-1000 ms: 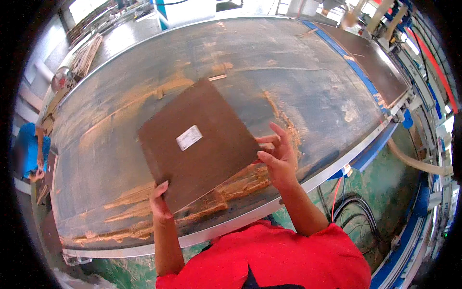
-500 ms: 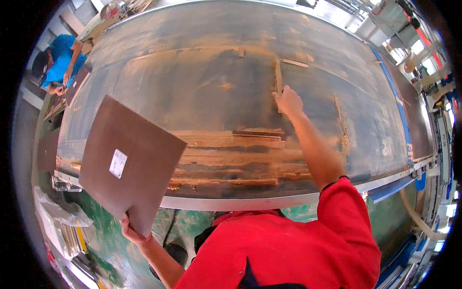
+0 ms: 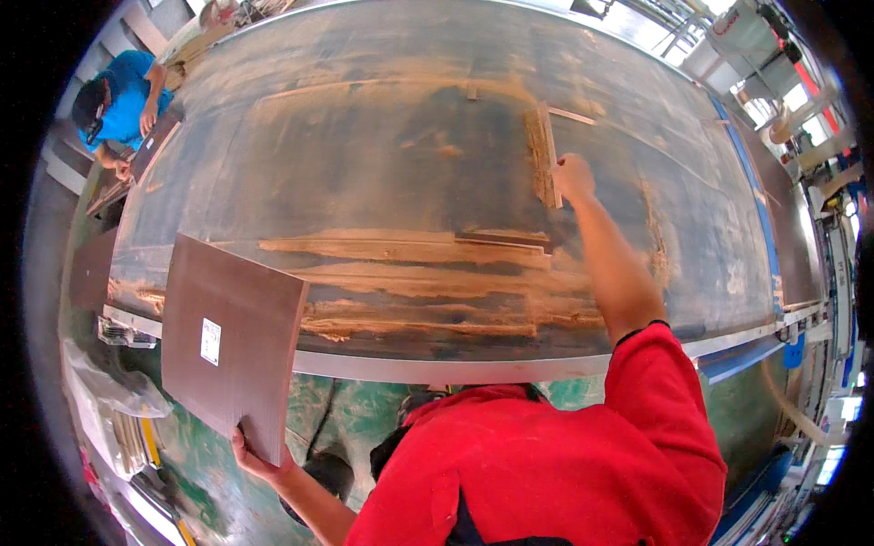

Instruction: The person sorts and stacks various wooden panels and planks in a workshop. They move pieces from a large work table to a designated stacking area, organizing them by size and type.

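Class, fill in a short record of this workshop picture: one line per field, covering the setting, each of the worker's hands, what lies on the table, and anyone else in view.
Setting: large worn table with pale streaks of wood residue
Left hand: grips the lower edge of a brown board, held off the table's near edge
Board detail: small white label on its face
Right hand: stretched far across, on a thin wood strip
Clothing: red shirt
Other person: someone in a blue shirt at the far left corner
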The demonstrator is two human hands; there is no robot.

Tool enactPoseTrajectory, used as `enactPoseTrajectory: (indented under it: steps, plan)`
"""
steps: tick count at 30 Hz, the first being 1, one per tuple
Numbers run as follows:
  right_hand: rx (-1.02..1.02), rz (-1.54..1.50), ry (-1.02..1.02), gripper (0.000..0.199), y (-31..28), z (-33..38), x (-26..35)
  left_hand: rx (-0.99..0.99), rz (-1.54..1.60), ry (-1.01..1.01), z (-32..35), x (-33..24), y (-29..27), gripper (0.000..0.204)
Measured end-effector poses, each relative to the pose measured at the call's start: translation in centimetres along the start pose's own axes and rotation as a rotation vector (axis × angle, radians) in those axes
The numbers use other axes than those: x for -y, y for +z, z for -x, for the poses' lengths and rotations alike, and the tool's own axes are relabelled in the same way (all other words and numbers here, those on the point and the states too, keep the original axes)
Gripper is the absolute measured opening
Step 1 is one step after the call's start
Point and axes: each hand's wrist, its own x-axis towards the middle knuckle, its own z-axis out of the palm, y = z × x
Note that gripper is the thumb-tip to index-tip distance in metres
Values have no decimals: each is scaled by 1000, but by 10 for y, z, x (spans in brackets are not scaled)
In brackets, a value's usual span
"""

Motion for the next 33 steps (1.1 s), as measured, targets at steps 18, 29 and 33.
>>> enactPoseTrajectory:
  steps: [18,29,33]
  plan:
    - [-168,126,332,25,-131,80,-385,175,47,-81,104,84,53,45]
    - [-95,95,-132,20,-69,23,-280,75,1,27,215,83,35,42]
    - [-93,17,-262,21,-50,22,-193,68,148,2,240,64,10,43]
